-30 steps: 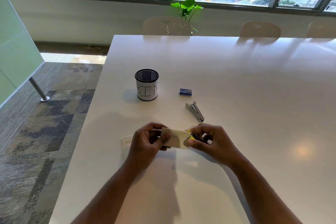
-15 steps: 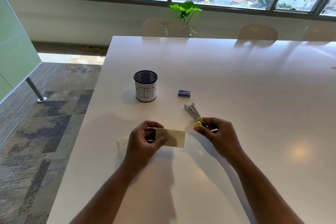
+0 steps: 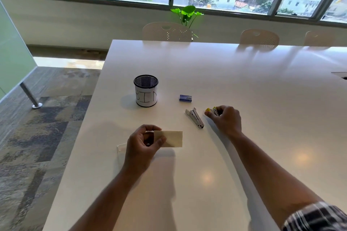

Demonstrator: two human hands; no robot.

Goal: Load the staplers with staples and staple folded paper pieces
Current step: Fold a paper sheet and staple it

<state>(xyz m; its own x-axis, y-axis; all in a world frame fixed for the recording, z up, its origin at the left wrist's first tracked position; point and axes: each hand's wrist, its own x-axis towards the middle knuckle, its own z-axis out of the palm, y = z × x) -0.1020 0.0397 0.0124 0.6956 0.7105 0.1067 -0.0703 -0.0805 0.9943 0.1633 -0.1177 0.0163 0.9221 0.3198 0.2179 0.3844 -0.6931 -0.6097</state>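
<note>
My left hand (image 3: 143,144) pinches a folded cream paper piece (image 3: 171,138) just above the white table (image 3: 253,90). To the right, my right hand (image 3: 226,119) grips a small yellow stapler (image 3: 211,110), low over the tabletop. A silver stapler (image 3: 194,117) lies on the table between my two hands. A small blue staple box (image 3: 185,98) sits behind it. Another pale paper piece (image 3: 121,147) peeks out under my left hand.
A black mesh cup (image 3: 146,90) with a white label reading "BIN" stands at the left. Chairs (image 3: 167,31) line the far edge, with a green plant (image 3: 186,14) behind them. The table's left edge drops to carpeted floor.
My right hand pulled the yellow stapler off the folded paper and carried it right and away, past the silver stapler. My left hand kept hold of the paper.
</note>
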